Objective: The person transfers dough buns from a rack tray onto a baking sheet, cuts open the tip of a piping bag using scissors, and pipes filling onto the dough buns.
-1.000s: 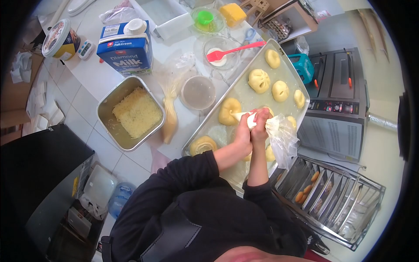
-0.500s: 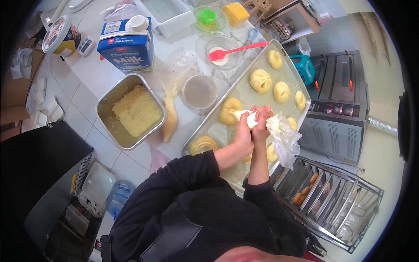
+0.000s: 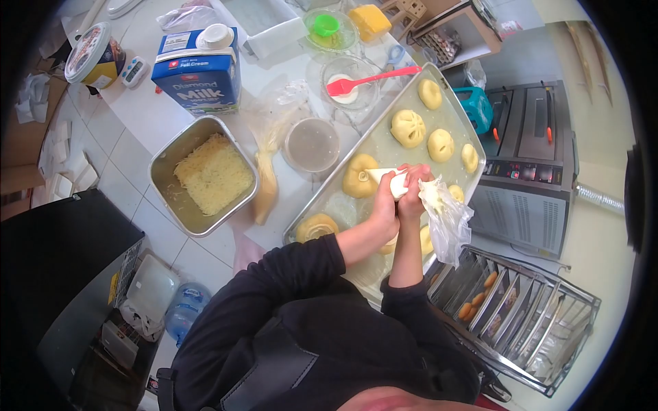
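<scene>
My left hand (image 3: 385, 205) and my right hand (image 3: 412, 194) are both wrapped round a clear piping bag (image 3: 447, 222) filled with white cream. The bag's narrow end points left, its tip over a round dough bun (image 3: 358, 176) with a little cream on top. Its loose, crumpled end hangs to the right of my right hand. Beneath my hands lies a metal baking tray (image 3: 330, 152) with several pale dough buns; one at the lower left (image 3: 317, 228) bears a ring of cream. My forearms hide part of the tray.
Left of the tray are a round tub (image 3: 312, 145), a bag of yellow filling (image 3: 266, 188), a metal pan of grated cheese (image 3: 214, 175) and a milk carton (image 3: 197, 75). A red spatula (image 3: 373, 79) rests across a bowl. An oven (image 3: 524, 171) and tray rack (image 3: 514, 315) stand at right.
The bag's tip has lifted slightly off the bun, and a small dab of cream now shows there. My hands have shifted slightly right, still round the bag.
</scene>
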The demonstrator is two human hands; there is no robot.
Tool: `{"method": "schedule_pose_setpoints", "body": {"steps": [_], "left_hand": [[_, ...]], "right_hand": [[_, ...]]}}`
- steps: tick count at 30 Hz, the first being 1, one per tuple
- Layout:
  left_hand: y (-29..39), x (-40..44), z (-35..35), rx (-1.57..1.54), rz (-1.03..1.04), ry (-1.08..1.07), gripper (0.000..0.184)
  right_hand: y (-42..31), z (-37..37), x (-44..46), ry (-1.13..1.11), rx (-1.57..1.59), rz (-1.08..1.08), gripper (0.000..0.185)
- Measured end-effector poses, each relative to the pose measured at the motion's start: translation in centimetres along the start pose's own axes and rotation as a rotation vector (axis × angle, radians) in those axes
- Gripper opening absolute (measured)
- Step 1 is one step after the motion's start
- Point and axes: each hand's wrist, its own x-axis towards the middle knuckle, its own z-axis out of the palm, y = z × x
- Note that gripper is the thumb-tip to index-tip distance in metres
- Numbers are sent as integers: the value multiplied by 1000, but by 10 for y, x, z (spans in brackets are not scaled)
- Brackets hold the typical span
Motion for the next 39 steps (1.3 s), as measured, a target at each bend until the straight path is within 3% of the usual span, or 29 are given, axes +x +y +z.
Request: {"method": "schedule_pose_setpoints", "body": {"steps": [7,10,19,25,39], "left_hand": [[-2,-1,-9,-47,60,-16,36],[-8,-8,-5,-61,46,72,38],[-15,10,-16,-79,-79,-172,31],[-4,8,-6,-8,10,-42,32],[-9,7,-18,-76,55,-5,35]], "right_hand": [[1,8,-2,-1,58,7,38],[4,-1,-7,16,86,65,37],[-1,-11,-6,21,-55,-18,36],[-1,-2,1,3,-45,-54,36],[6,4,-2,-18,66,8,36]]}}
